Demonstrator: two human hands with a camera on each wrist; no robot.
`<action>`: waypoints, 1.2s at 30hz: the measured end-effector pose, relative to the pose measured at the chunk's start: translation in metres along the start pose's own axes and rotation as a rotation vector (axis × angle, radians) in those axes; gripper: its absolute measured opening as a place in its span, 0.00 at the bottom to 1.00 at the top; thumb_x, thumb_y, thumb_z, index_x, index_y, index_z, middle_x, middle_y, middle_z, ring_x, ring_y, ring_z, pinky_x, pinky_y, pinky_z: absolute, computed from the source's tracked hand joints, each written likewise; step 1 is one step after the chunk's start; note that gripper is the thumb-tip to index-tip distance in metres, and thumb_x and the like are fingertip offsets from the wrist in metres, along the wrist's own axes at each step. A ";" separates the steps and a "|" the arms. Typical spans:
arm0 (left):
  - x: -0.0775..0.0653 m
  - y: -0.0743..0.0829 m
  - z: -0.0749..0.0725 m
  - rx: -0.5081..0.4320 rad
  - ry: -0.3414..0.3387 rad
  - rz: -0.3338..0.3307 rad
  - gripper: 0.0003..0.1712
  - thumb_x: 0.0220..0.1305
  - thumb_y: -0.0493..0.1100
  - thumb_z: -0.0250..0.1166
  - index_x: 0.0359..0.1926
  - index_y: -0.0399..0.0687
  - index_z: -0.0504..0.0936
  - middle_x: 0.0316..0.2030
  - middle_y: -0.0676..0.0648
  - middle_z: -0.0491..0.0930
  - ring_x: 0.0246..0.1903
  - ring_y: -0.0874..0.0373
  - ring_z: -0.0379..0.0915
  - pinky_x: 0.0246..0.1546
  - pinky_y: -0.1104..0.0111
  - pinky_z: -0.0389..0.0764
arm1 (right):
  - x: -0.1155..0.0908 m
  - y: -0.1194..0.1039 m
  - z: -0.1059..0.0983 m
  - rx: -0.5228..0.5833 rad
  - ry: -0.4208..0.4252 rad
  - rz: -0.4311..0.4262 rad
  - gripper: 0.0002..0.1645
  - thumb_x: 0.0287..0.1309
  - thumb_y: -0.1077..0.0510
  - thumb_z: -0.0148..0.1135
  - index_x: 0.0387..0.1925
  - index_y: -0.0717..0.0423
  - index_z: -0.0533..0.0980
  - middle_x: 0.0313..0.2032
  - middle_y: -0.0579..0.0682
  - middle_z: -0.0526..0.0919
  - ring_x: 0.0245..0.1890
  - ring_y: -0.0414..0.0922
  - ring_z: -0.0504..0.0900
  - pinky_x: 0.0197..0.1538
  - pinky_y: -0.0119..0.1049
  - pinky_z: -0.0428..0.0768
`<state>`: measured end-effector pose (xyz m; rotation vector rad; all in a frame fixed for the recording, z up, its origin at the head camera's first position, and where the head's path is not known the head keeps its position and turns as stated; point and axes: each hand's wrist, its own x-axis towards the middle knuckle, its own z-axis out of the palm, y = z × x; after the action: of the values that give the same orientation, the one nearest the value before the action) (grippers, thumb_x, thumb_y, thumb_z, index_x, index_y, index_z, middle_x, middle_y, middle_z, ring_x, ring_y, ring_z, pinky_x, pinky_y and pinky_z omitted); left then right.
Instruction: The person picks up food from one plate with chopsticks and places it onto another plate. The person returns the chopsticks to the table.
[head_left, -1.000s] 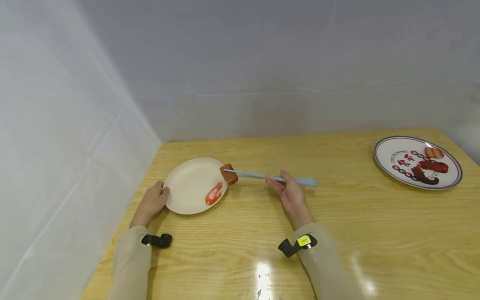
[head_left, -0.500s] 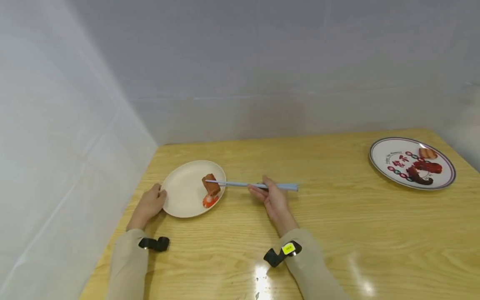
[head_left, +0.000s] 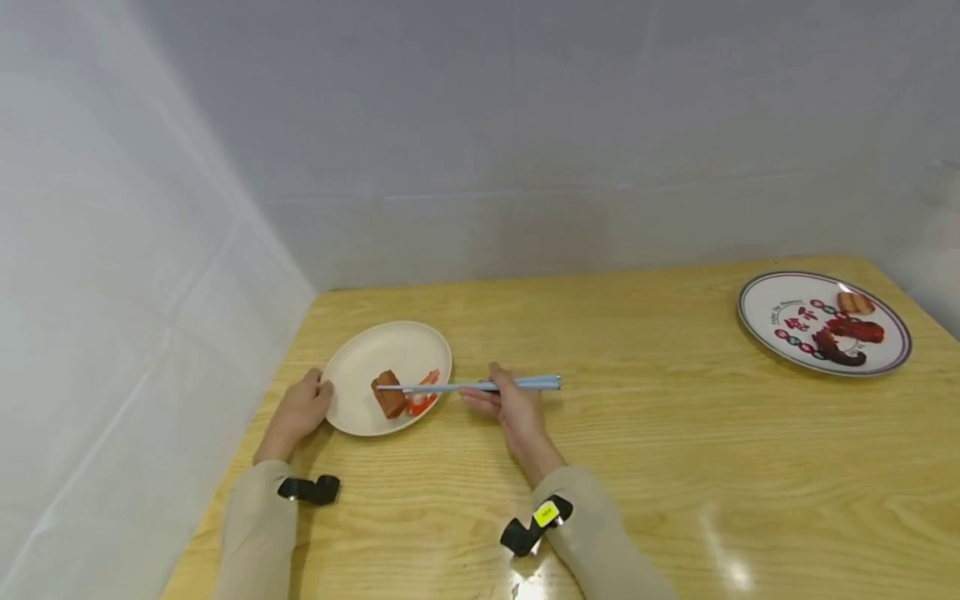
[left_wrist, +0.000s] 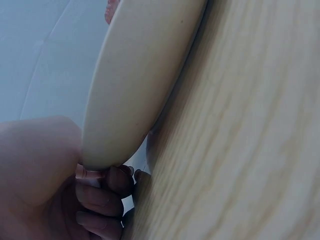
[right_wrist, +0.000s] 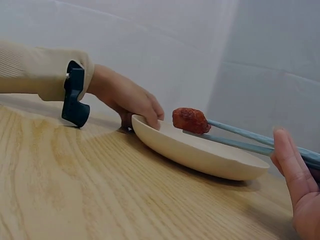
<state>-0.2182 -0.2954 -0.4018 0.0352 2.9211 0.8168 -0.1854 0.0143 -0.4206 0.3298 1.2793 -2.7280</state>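
Note:
My right hand [head_left: 517, 417] grips a pair of light blue chopsticks [head_left: 536, 382]. Their tips pinch a reddish-brown chunk of food that looks like braised meat [head_left: 390, 395], held over the cream plate [head_left: 360, 358]. In the right wrist view the meat chunk [right_wrist: 190, 120] shows level with the plate's rim, between the two chopstick tips. A red and white shrimp [head_left: 422, 403] lies on the plate's right side, partly behind the chopsticks. My left hand [head_left: 302, 408] holds the plate's left rim, thumb at the edge and fingers curled beneath, as the left wrist view shows.
A white patterned plate [head_left: 780, 312] with several pieces of food stands at the far right of the wooden table [head_left: 637, 450]. A pale wall [head_left: 465, 167] rises behind the table's back edge, and another runs along the left.
My right hand has moved left with the chopsticks, carrying the meat chunk from the plate's right rim to over its middle, past the shrimp. The left hand keeps its hold on the rim.

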 end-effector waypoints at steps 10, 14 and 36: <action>0.000 0.000 0.000 0.016 0.023 0.004 0.16 0.74 0.42 0.41 0.48 0.30 0.66 0.32 0.35 0.74 0.31 0.45 0.71 0.35 0.55 0.71 | -0.001 0.011 0.006 -0.056 -0.010 -0.019 0.15 0.71 0.57 0.50 0.36 0.69 0.67 0.30 0.60 0.82 0.33 0.51 0.87 0.43 0.40 0.81; 0.000 0.000 -0.001 0.017 0.027 0.013 0.16 0.74 0.41 0.41 0.48 0.29 0.66 0.34 0.33 0.74 0.34 0.42 0.72 0.38 0.52 0.72 | -0.001 0.015 0.007 -0.093 -0.007 -0.034 0.20 0.71 0.56 0.51 0.42 0.74 0.67 0.29 0.60 0.83 0.33 0.51 0.87 0.42 0.41 0.82; 0.001 -0.002 -0.003 0.034 0.032 0.027 0.15 0.74 0.41 0.41 0.45 0.30 0.66 0.30 0.36 0.73 0.31 0.44 0.71 0.34 0.56 0.71 | -0.006 0.013 0.014 -0.194 -0.108 -0.090 0.14 0.67 0.56 0.58 0.31 0.63 0.69 0.29 0.64 0.84 0.30 0.51 0.87 0.38 0.42 0.82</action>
<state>-0.2190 -0.2985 -0.4007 0.0649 2.9704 0.7785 -0.1789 -0.0043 -0.4199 0.1074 1.5467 -2.6217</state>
